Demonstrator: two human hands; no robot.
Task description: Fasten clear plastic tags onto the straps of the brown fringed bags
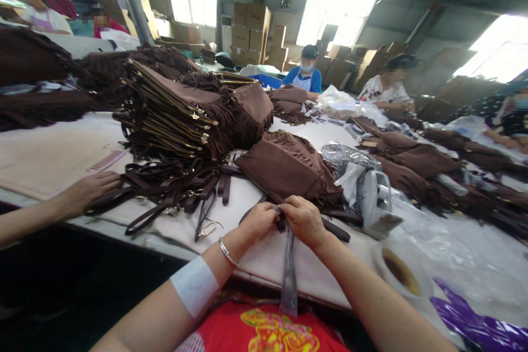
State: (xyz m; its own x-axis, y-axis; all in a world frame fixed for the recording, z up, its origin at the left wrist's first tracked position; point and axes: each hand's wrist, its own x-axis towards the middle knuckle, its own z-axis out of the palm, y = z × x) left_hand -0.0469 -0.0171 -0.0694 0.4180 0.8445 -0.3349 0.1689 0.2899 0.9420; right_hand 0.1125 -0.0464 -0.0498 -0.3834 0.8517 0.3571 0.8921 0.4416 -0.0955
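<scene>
My left hand (260,221) and my right hand (304,221) meet at the table's front edge, fingers pinched together. Between them is the end of a dark brown strap (336,229), with a small shiny bit at the fingertips. From under my right fingers a clear plastic strip (289,278) hangs down over the table edge. Just beyond my hands lies a brown fringed bag (284,168), flap side up. A heap of dark straps with gold clasps (177,184) lies to the left. My fingers partly hide what they grip.
A co-worker's hand (93,192) reaches onto the straps from the left. Stacked fringed bags (173,104) rise behind. A white tape dispenser (377,203), a plastic roll (398,272) and purple film (474,316) are on the right. Several people sit across the table (49,168).
</scene>
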